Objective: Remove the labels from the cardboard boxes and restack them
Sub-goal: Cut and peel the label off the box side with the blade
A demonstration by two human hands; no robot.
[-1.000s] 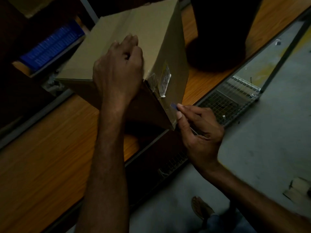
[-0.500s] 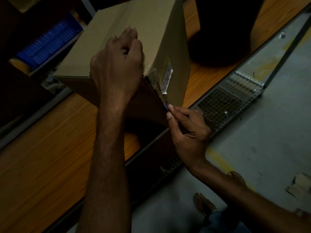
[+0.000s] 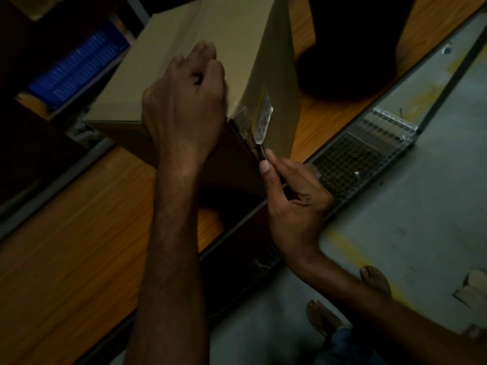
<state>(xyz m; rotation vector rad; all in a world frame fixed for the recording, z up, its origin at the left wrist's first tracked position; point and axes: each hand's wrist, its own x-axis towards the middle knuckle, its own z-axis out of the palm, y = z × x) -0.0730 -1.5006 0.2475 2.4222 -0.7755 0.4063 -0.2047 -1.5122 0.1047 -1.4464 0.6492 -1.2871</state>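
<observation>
A brown cardboard box [image 3: 210, 32] stands on the wooden table [image 3: 68, 246]. A white printed label [image 3: 264, 117] sticks to its right side face, near the front corner, with clear tape [image 3: 243, 122] beside it. My left hand [image 3: 184, 101] rests on the box's top corner, fingers curled over the edge. My right hand [image 3: 292, 198] pinches a small dark blade tool [image 3: 261, 151] between thumb and forefinger; its tip sits at the label's lower end.
A dark bulky object [image 3: 350, 43] stands on the table right of the box. A blue crate [image 3: 76, 67] sits at the far left. Below the table's edge are a wire mesh rack [image 3: 355, 159], grey floor [image 3: 421, 206], my sandalled feet [image 3: 324, 317] and cardboard scraps [image 3: 471, 288].
My right hand with the tool has moved up along the box's side, from its lower corner to the bottom of the label. My left hand has stayed on the box top.
</observation>
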